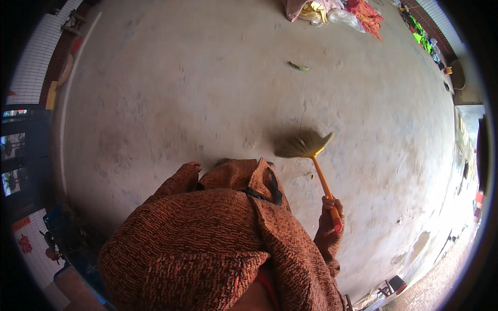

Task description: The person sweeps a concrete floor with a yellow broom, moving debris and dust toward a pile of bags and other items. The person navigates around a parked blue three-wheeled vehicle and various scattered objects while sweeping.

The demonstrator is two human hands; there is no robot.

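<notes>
My right hand [332, 203] is closed around the orange handle of a broom [320, 173], close to the handle's red end. The broom's fan-shaped, yellowish-brown bristles [303, 144] point away from me, low over the concrete floor [207, 93], and their left side is smeared by motion. At the front left of my body, my left hand [193, 166] just shows past the cuff of a knitted brown-orange sleeve. Its fingers are too small and hidden to read, and no object shows in it. A small green leaf-like piece [299, 66] lies on the floor beyond the bristles.
Crumpled bags and cloths [337, 14], in pink, yellow, clear and red, lie at the far edge. Bright green items [419, 33] line the far right wall. A dark blue-framed door [23, 150] stands on the left. At the lower right is a dark stool-like object [397, 284].
</notes>
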